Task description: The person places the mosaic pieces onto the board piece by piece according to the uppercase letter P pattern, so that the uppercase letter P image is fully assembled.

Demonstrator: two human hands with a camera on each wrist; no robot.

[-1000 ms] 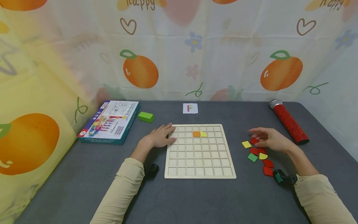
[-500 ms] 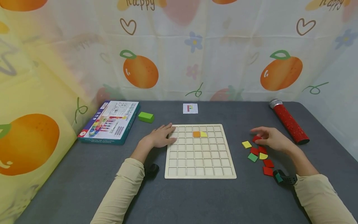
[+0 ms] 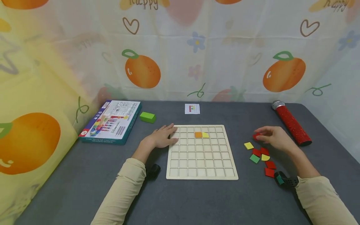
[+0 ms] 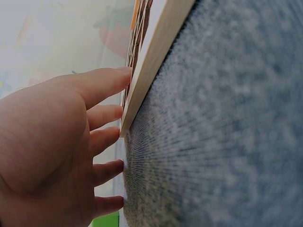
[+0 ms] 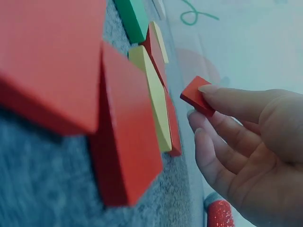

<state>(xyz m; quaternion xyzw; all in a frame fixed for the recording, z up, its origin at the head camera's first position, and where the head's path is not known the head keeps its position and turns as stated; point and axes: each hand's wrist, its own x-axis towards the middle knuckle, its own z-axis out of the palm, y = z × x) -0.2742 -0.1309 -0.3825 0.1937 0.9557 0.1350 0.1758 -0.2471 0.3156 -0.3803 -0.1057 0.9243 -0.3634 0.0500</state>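
The wooden grid board [image 3: 201, 152] is holding only two pieces so far — an orange square tile [image 3: 198, 134] and a yellow piece [image 3: 205, 135] side by side in its second row; every other cell is showing bare. The left hand [image 3: 162, 137] is lying flat, fingers spread, on the board's far-left corner. The right hand [image 3: 274, 137] is pinching a red tile [image 5: 197, 96] just above the loose tiles [image 3: 262, 157] — near the table's right edge.
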